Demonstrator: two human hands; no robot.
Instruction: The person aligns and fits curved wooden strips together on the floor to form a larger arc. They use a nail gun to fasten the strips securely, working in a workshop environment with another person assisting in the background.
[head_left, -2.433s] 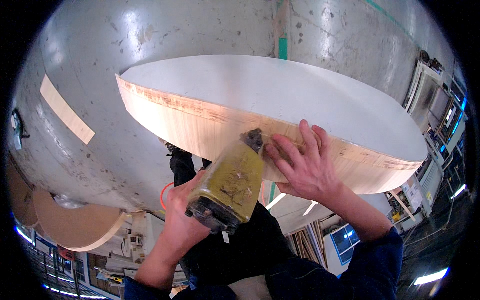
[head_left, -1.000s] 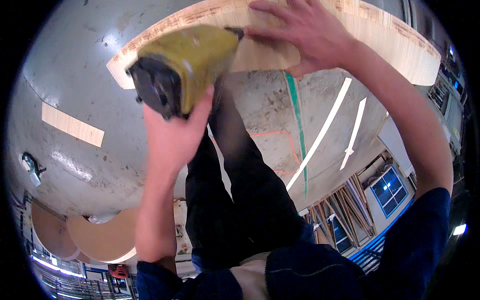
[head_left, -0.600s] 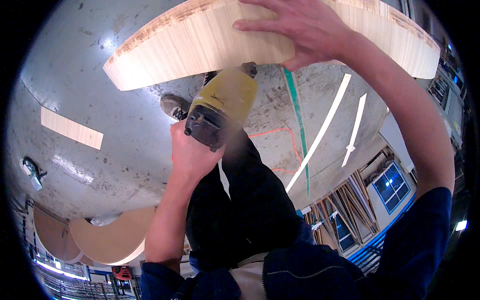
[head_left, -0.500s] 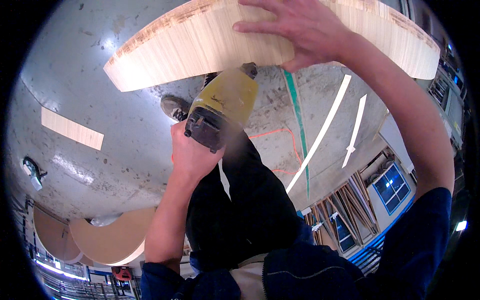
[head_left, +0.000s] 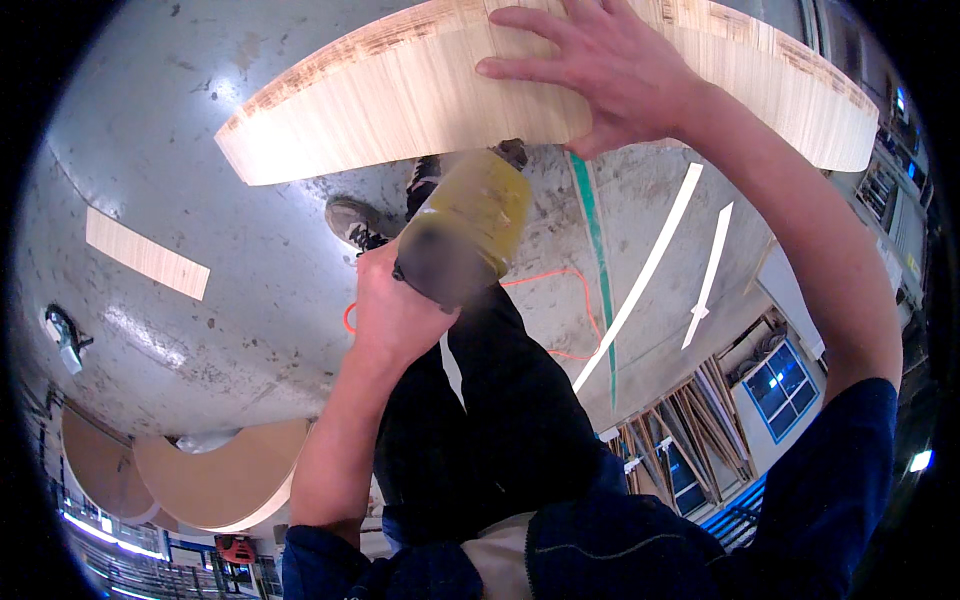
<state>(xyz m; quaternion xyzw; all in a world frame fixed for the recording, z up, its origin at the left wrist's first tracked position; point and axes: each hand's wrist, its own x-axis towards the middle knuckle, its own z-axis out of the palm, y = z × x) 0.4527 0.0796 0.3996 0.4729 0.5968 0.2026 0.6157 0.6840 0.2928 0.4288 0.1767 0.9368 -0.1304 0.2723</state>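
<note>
A curved wooden panel with pale, striped grain spans the top of the view; its upper edge is rough and brownish. My right hand lies on its face with fingers spread, the thumb by the lower edge. In my left hand is a yellow-and-black power tool, held below the panel's middle. The tool's dark far end is close to the panel's lower edge; whether they touch I cannot tell. Blur hides the tool's exact kind, and its body covers my left fingers.
Pale strips and a small wooden piece lie on the grey floor. An orange cord or hose loops beside my legs. Curved brown panels stand lower left; long boards lean lower right.
The tool and my left hand have shifted slightly to the right. My right hand and the panel sit slightly lower in view, the hand still spread on the wood.
</note>
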